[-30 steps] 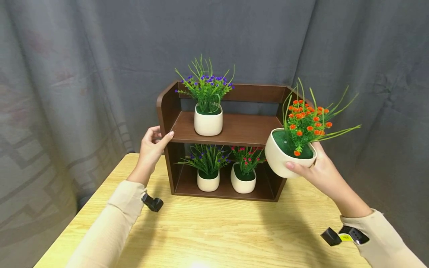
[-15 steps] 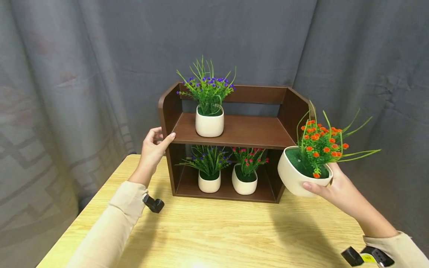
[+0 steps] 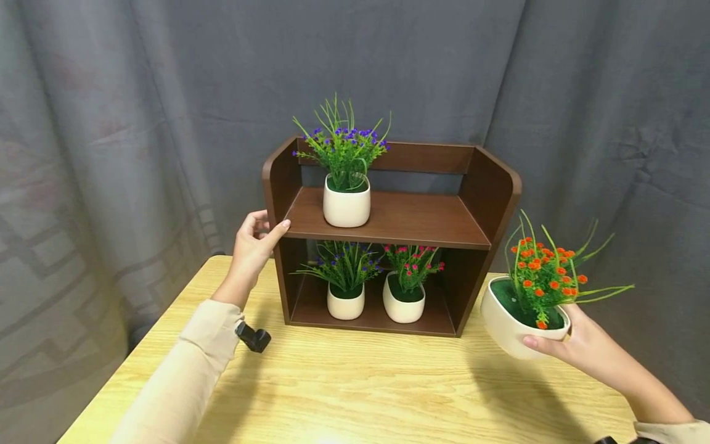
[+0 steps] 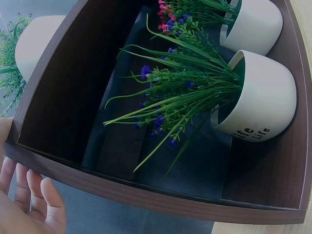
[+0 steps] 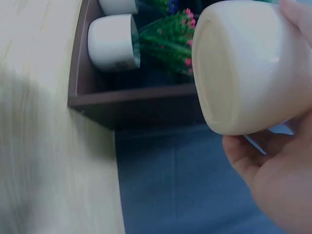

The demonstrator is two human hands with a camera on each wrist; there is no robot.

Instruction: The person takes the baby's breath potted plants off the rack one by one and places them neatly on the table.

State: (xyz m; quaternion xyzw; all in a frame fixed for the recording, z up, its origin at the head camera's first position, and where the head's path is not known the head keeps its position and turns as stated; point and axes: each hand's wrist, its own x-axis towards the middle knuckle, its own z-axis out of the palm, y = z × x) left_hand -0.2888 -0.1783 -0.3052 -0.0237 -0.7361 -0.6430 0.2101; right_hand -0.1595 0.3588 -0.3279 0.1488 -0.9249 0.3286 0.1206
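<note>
In the head view my right hand grips a white pot of orange flowers, thumb on its near side. The pot is tilted and held in the air to the right of a brown two-tier shelf. Its pale underside faces the right wrist view, with the fingers curled about the pot. My left hand holds the shelf's left side panel, the thumb lying on the front edge and the fingers around the outside. On the upper tier stands a white pot with purple flowers.
Two more white pots stand on the lower tier: one with purple flowers, one with red-pink flowers. The shelf rests on a light wooden table. Behind it hang grey curtains.
My right hand has carried the orange-flowered pot down and to the right, away from the upper tier's right end. The left hand has stayed on the shelf's side.
</note>
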